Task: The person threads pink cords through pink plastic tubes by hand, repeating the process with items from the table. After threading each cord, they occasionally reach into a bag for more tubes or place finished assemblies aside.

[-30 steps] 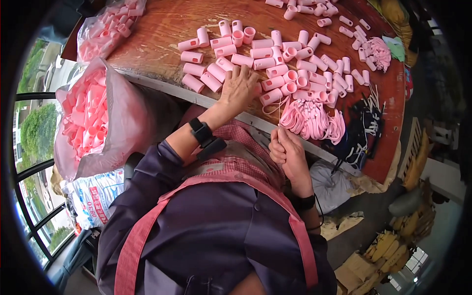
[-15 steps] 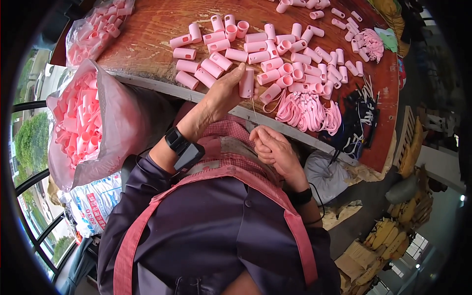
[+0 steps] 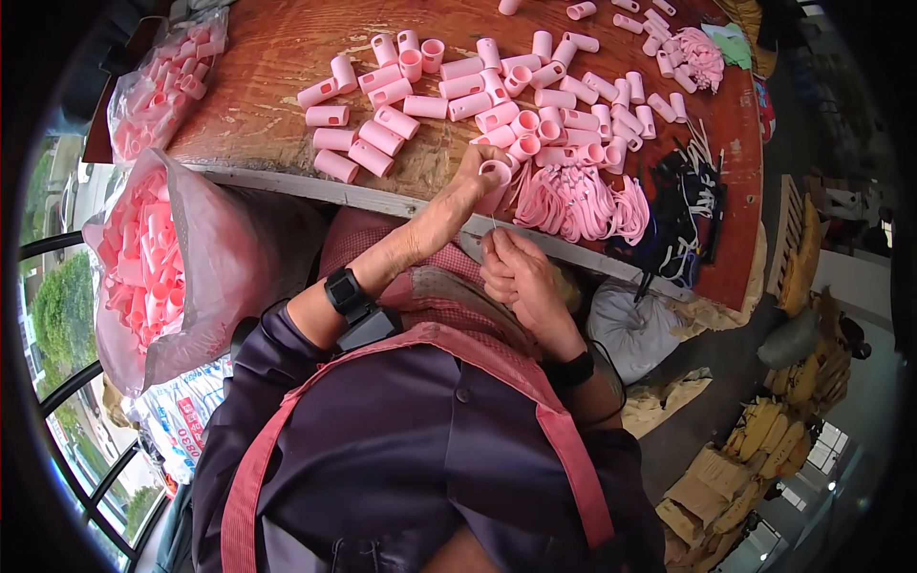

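A short pink plastic tube [image 3: 492, 196] is held in my left hand [image 3: 457, 196] at the table's near edge, its round open end tilted up. Just below it, my right hand [image 3: 521, 272] is closed in a pinch on a thin pale wire-like strand [image 3: 494, 221] that runs up to the tube's lower end. Whether the strand is a needle, a hook or a thread is too fine to tell. Beyond my hands lies a bundle of pink cords [image 3: 578, 205], close beside many loose pink tubes [image 3: 463, 86] on the wooden table [image 3: 277, 57].
A big plastic bag of pink tubes [image 3: 148, 258] stands left of the table, with a smaller bag [image 3: 162, 91] on its corner. Black and white cords [image 3: 683, 210] lie at the right. Another pink cord bundle [image 3: 700, 59] is at the far right. A white sack [image 3: 630, 329] sits below the edge.
The tube in my left hand has tipped, so its open end now shows. My right hand has come up closer to it. The whole view has shifted slightly.
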Motion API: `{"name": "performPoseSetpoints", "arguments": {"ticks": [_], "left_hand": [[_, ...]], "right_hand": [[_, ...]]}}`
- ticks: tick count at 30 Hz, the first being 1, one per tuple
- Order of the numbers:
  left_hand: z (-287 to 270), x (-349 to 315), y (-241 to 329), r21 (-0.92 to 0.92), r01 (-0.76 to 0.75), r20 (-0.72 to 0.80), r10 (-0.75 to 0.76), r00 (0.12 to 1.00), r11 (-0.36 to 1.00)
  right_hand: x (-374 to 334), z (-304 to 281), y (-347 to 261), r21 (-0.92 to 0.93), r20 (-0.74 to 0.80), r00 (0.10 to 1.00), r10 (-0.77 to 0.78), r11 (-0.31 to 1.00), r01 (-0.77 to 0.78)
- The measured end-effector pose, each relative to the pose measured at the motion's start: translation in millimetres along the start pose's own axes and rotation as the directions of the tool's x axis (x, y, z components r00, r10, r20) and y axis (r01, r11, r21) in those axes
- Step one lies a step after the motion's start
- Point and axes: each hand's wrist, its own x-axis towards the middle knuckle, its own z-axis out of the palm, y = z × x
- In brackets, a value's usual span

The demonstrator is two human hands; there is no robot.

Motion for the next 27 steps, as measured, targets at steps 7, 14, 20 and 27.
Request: {"name": "performPoseSetpoints", "arguments": {"ticks": [7,14,20,27], "left_hand": [[34.5,15.8,-0.9,0.156,-0.007,-0.011,0.009,1.0,0.988],[28.3,53.4,-43.3,0.976,-0.133,0.189,0.372,0.909,-0.172],[24.7,41.4,-23.3,0.984,-0.051,-0.024,0.416,0.909,0.168],[24.5,-0.3,12.6,0.561,-0.002,0.048,-0.03,0.998,0.828]], "right_hand": [[-11.9,-13.2,-22.5,0.006,-0.132,0.98,-0.15,0.988,0.153],[-20.8,-32.6,-27.2,0.017,-0.182,0.957,-0.228,0.972,0.235],[-17.2,-43.7,-30.8,-0.073,-0.246,0.928,-0.281,0.96,0.271],[13.4,-29.3,-37.5,-0.259,-0.274,0.899,-0.341,0.927,0.272]]}}
